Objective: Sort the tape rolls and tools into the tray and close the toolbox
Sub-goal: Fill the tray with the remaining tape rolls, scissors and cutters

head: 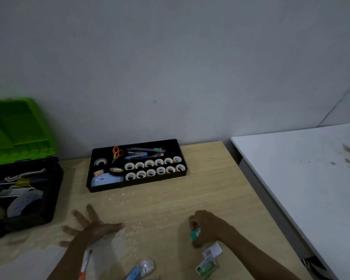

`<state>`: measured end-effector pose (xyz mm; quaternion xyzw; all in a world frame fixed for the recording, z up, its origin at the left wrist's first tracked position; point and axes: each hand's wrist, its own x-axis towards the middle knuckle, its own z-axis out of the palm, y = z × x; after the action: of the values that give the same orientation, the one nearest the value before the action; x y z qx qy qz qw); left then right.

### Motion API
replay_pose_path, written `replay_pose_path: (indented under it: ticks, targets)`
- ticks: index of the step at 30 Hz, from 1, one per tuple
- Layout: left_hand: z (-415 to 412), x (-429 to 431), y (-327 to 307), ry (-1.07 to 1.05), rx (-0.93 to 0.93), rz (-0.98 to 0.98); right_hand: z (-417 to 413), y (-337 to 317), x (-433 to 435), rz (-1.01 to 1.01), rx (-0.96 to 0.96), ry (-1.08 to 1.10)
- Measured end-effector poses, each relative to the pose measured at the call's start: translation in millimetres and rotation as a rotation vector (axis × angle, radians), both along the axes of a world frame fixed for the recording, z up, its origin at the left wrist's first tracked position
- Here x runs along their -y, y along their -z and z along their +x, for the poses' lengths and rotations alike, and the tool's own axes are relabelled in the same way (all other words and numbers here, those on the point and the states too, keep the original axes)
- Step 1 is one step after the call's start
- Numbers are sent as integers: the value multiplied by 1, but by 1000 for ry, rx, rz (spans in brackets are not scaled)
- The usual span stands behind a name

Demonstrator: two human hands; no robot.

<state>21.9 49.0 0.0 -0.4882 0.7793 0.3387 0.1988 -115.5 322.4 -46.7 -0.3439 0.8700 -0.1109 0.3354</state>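
Observation:
A black tray (182, 157) sits at the back of the wooden table, holding two rows of small tape rolls (155, 167), orange scissors (116, 153), a stapler (136, 155) and a blue object (106, 179). The toolbox (55, 190) stands open at the left, its green lid (18, 130) raised and tools inside. My left hand (91, 227) lies flat on the table with fingers spread. To its right, my right hand (207, 226) grips a small green box (195, 233).
Near the front edge lie small green-and-white boxes (207, 261), a clear-and-blue packet (140, 268) and an orange-handled tool (85, 265) under my left forearm. A white table (303, 168) adjoins at the right. A grey wall stands behind.

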Motion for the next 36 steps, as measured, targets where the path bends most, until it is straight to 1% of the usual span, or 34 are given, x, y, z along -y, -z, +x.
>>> replay_pose_path:
  ticks: [2, 4, 8, 10, 13, 15, 17, 18, 19, 20, 22, 25, 27, 31, 34, 35, 36]
  targets:
    - [0, -7, 1, -4, -26, -63, -10, -6, 12, -74, -31, 36]
    - [0, -10, 5, -21, -50, -89, -27, -14, 28, -167, -101, 106]
    - [-6, 11, 24, -57, -24, 2, -76, -34, 68, -355, -237, 347]
    - [-8, 17, 38, -55, -1, -31, -104, -43, 91, -443, -284, 447]
    - [-11, 22, 61, -78, 0, -53, -145, -49, 120, -494, -331, 537]
    - [-9, 34, 75, -32, -25, -67, -166, -46, 135, -474, -356, 552]
    - [-9, 48, 91, 39, -86, -5, -180, -39, 147, -422, -385, 538]
    - [-8, 48, 97, 20, -108, 12, -186, -36, 151, -401, -398, 526]
    - [-8, 47, 101, -29, -103, -20, -190, -32, 154, -384, -400, 512]
    - [-9, 43, 104, -78, -57, -83, -194, -28, 156, -365, -400, 500]
    - [-13, 39, 109, -109, 22, -138, -200, -20, 160, -305, -392, 475]
    - [-15, 42, 114, -120, 4, -164, -207, -13, 161, -258, -392, 456]
    - [-15, 39, 115, -106, 24, -214, -209, -10, 160, -239, -406, 427]
    - [-12, 37, 109, -70, 91, -209, -210, -3, 150, -145, -398, 323]
    - [-9, 55, 118, 22, -31, -73, -207, 1, 141, -82, -412, 264]
    - [-7, 51, 119, 15, -29, -110, -206, 2, 140, -82, -425, 251]
    - [-9, 46, 115, -19, 23, -167, -205, 2, 139, -85, -426, 244]
